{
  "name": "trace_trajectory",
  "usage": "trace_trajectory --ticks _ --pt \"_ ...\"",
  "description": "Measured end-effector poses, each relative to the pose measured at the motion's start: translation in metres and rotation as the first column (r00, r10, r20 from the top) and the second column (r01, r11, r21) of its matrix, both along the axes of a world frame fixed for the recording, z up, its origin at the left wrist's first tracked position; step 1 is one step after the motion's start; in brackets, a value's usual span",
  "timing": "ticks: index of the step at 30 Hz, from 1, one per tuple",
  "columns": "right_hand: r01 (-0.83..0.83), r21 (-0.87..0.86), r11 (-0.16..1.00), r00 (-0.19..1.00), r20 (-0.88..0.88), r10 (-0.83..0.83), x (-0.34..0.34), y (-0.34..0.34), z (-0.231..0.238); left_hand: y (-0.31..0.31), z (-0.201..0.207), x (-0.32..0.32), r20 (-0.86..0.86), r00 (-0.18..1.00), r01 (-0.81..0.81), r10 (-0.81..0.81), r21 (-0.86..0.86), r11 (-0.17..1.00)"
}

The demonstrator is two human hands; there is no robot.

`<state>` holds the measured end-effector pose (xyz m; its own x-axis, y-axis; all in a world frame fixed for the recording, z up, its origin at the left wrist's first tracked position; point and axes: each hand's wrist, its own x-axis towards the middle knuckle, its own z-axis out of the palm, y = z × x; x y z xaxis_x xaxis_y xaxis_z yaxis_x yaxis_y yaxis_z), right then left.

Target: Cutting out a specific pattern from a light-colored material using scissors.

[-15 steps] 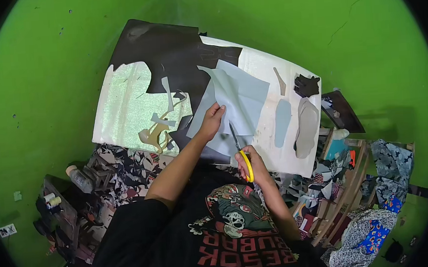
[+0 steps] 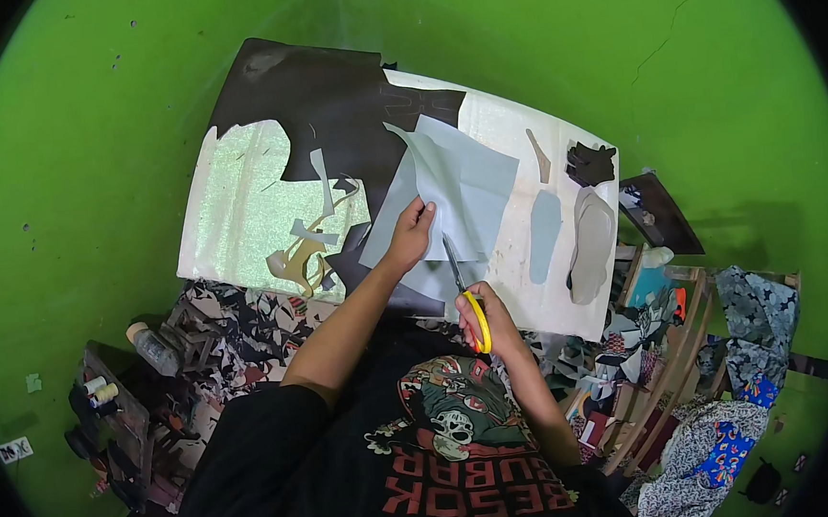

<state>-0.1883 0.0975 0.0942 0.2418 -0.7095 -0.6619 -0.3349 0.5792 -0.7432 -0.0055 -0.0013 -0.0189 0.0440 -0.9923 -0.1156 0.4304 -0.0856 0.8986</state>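
Note:
My left hand (image 2: 412,232) pinches the near edge of a pale blue-grey sheet (image 2: 462,183) that lies on the white work table (image 2: 228,214). My right hand (image 2: 483,316) grips yellow-handled scissors (image 2: 464,293), whose blades point up into the sheet's lower edge, just right of the left hand. A large black sheet (image 2: 326,101) covers the table's far left part, under and behind the grey one. Pale offcut strips (image 2: 312,237) lie left of my left hand.
Sole-shaped cutouts, one blue-grey (image 2: 544,222) and one beige (image 2: 591,246), lie on the table's right side below a black scrap (image 2: 588,165). A plastic bottle (image 2: 151,346) and thread spools (image 2: 99,391) sit at lower left. Patterned fabrics (image 2: 724,429) pile up at right against green walls.
Nothing has visibly changed; both hands hold the same places on the sheet and scissors.

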Motion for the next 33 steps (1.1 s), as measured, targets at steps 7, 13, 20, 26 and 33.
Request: trace_trajectory --ticks 7,13,20,26,33 --pt "-0.026 0.069 0.997 0.993 0.115 0.018 -0.005 -0.002 0.008 0.0 -0.003 -0.001 0.124 0.991 -0.037 0.038 -0.012 0.999" --pt "-0.035 0.087 0.996 0.949 0.316 0.006 -0.008 -0.003 0.009 -0.002 -0.016 0.001 0.068 0.996 -0.067 0.063 0.052 0.996" --pt "0.079 -0.016 0.997 0.958 0.279 -0.071 0.006 -0.003 -0.017 0.007 0.016 -0.021 -0.022 0.997 -0.076 0.077 0.042 0.996" --pt "0.201 -0.033 0.979 0.94 0.288 -0.184 0.019 0.001 -0.033 0.015 0.018 -0.033 -0.183 0.983 -0.003 0.028 0.136 0.991" --pt "0.259 -0.029 0.966 0.913 0.334 -0.234 0.02 -0.002 -0.041 0.016 0.018 -0.038 -0.187 0.98 -0.043 0.068 0.132 0.99"
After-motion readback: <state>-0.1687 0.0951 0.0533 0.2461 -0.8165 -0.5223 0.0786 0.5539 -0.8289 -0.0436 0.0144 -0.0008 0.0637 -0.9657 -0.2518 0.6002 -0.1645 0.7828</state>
